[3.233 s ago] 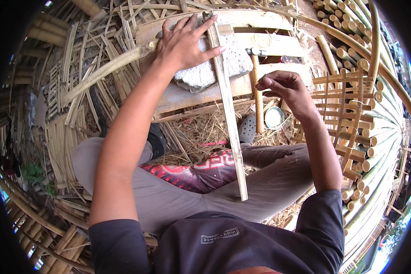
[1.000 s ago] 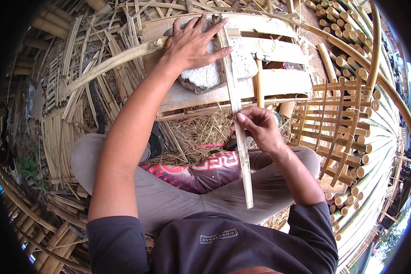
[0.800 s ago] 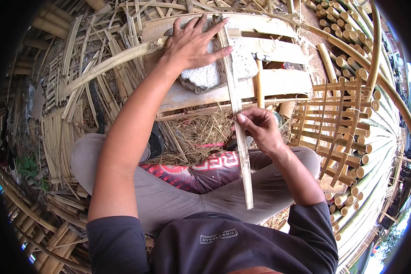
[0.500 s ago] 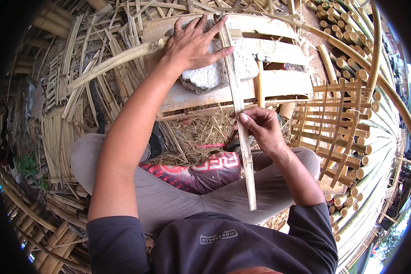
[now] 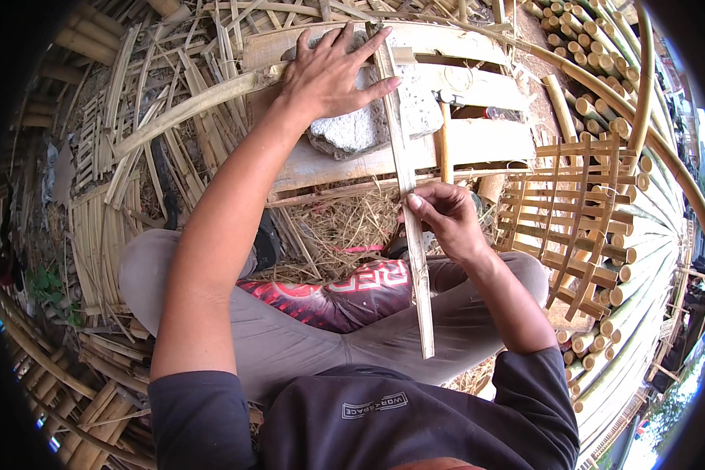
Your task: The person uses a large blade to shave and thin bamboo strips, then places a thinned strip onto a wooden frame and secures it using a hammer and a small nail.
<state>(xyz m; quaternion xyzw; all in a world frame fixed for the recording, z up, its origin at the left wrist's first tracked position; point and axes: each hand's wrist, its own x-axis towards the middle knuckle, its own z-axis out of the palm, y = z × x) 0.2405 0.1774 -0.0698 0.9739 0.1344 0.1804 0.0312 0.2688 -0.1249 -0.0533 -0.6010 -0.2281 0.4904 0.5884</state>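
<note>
— Left hand (image 5: 325, 74)?

— Spread flat, fingers wide open, pressing down on the grey stone (image 5: 368, 125) and on the far end of the bamboo slat (image 5: 409, 204). Nothing gripped, only pinned under the palm and fingers.

— And the right hand (image 5: 442, 219)?

— Closed round the slat near its middle, thumb on top, fingers curled behind it. A firm pinch, no gap to speak of.

— Where exactly is the slat?

— Running from the far edge of the wooden pallet (image 5: 478, 141), across the stone, over the pallet's near edge and out above the lap, with the free end hanging over the grey trousers (image 5: 290, 337).

— Around it?

— A hammer (image 5: 444, 133) with a wooden handle lying on the pallet just right of the slat, head toward the far edge. Loose straw (image 5: 341, 231) under the near edge of the pallet. A small lattice of bamboo strips (image 5: 580, 211) to the right, beside the right wrist. Round bamboo poles (image 5: 619, 94) stacked beyond the right corner, split strips (image 5: 110, 196) piled along the left.

— Slat touching the hammer?

— Cannot tell; close beside it, at least.
</note>
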